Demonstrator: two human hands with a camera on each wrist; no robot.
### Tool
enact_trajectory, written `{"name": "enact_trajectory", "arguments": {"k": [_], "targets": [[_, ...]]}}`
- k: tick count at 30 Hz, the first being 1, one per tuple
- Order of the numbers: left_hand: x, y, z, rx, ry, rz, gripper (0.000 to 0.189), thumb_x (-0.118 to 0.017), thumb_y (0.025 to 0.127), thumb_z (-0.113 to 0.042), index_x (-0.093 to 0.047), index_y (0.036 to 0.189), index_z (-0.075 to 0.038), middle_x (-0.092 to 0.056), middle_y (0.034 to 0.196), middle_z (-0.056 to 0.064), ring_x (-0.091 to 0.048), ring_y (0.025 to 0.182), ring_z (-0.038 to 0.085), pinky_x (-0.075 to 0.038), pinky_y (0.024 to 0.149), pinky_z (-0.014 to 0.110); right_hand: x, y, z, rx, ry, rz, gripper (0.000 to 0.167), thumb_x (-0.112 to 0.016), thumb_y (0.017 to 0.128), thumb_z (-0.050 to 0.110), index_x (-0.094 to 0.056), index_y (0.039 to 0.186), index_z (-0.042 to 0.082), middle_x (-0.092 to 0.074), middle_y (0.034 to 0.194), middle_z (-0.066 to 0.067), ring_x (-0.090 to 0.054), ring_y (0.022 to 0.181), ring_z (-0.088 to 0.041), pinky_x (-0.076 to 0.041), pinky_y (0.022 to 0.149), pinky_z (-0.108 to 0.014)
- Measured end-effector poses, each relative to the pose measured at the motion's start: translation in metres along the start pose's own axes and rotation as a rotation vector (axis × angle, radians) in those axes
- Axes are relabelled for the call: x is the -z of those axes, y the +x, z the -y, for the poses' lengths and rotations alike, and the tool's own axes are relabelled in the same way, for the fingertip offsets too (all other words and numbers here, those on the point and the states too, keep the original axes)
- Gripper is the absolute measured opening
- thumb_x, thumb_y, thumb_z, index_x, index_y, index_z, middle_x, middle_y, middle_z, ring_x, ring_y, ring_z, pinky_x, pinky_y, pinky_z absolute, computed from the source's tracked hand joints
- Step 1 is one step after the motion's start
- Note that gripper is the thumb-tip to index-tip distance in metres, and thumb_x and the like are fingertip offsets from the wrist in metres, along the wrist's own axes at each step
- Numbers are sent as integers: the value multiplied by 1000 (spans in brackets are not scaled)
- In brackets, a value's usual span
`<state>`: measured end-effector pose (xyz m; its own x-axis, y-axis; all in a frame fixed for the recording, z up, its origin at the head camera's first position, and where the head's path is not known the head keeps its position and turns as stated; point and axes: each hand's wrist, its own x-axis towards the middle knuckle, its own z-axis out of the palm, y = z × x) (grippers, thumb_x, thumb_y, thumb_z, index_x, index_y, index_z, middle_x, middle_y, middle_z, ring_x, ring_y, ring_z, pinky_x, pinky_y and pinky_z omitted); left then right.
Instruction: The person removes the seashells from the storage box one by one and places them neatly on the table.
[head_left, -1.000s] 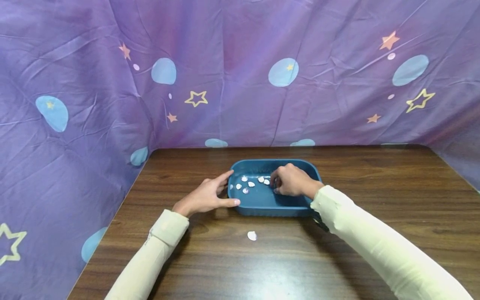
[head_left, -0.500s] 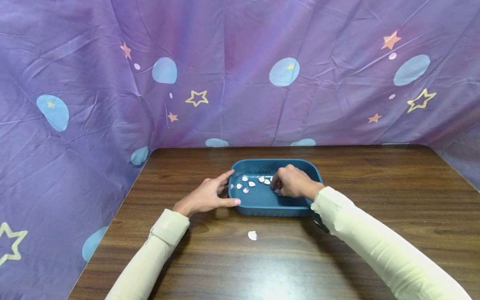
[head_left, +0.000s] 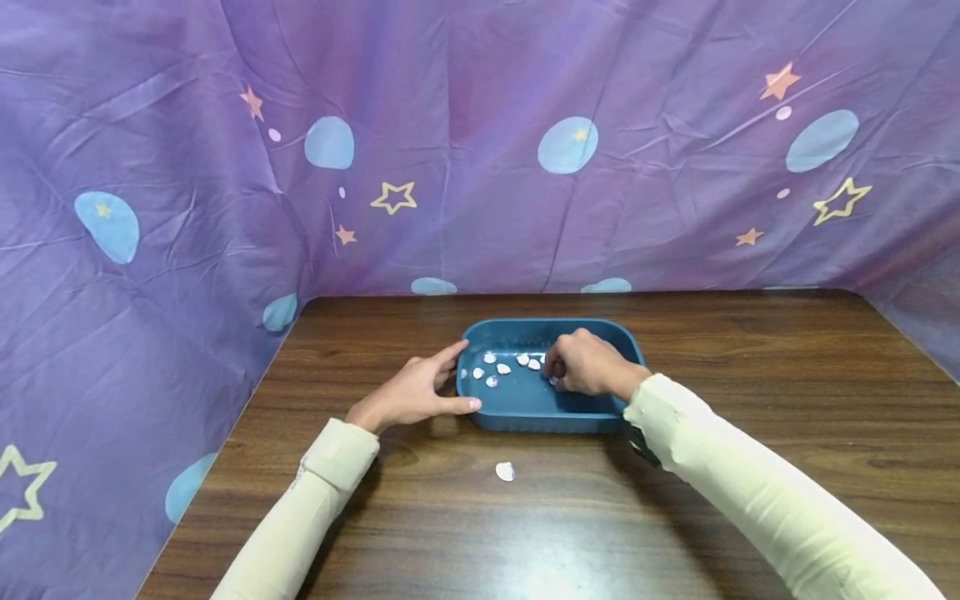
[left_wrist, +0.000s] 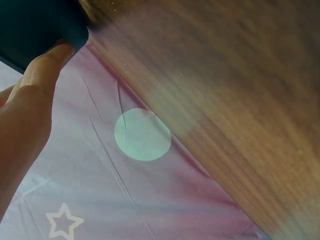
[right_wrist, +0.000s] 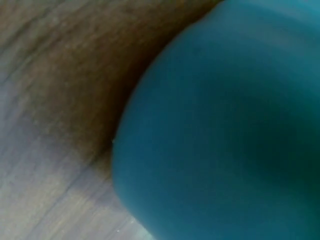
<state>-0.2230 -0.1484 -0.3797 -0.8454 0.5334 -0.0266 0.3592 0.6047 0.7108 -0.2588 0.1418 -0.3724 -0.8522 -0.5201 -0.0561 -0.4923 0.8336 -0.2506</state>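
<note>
A blue plastic basin (head_left: 517, 403) stands on the wooden table. Several small white shell-like pieces (head_left: 503, 369) lie on its floor, mostly toward the left. My left hand (head_left: 412, 390) is spread against the basin's left end, its thumb and fingers extended along the rim. The left wrist view shows this hand's fingers (left_wrist: 42, 75) against the basin's dark wall. Inside the basin my right hand (head_left: 585, 363) is bent downward with curled fingers, pinching a white shell-like piece that is mostly hidden. Only the basin's outer wall (right_wrist: 200, 125) and wood appear in the right wrist view.
One more white shell-like piece (head_left: 505, 472) lies on the table (head_left: 420, 517) in front of the basin. A purple cloth (head_left: 480, 225) with stars and blue shapes hangs behind the table and along its left side.
My right hand has shifted very slightly right inside the basin, uncovering part of a white piece beside its fingers. The left hand, the basin and the piece on the table stay put.
</note>
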Motion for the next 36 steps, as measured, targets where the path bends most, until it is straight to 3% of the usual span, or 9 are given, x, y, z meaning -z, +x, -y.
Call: {"name": "enact_trajectory", "arguments": {"k": [8,18,22,29,36], "targets": [[-1,0,0,-16,-10,-4,98,-80,86,-34,-23,159,-4,-51,147,26,-56,135,33,-39,119,43,5,-3,4,36,29,-27,14,-78,80,4,-80,92,11,-76,82,1,-70,78,-11,-61,73,-35],[-1,0,2,-14,-16,-2,99,-80,86,-34,-22,160,-4,-49,148,26,-56,135,31,-40,118,42,12,-11,5,92,110,-75,13,-79,79,4,-80,91,9,-77,81,1,-69,76,-11,-58,70,-31],[-1,0,2,-15,-16,-2,99,-80,86,-36,-22,160,-4,-50,148,26,-56,135,31,-40,118,42,13,-14,5,113,112,-106,14,-80,78,5,-81,91,9,-77,81,3,-72,81,-17,-57,71,-32],[-1,0,2,0,-28,5,100,-79,86,-38,-21,160,-6,-47,151,24,-55,136,30,-40,119,42,15,-20,7,128,108,-154,14,-82,78,10,-81,91,11,-78,81,6,-72,85,-14,-58,77,-36],[-1,0,1,-1,-31,1,99,-79,86,-38,-21,160,-6,-46,152,24,-55,136,31,-40,119,43,18,-28,12,149,123,-180,15,-83,77,10,-82,92,12,-79,83,5,-71,80,-15,-49,66,-26]]}}
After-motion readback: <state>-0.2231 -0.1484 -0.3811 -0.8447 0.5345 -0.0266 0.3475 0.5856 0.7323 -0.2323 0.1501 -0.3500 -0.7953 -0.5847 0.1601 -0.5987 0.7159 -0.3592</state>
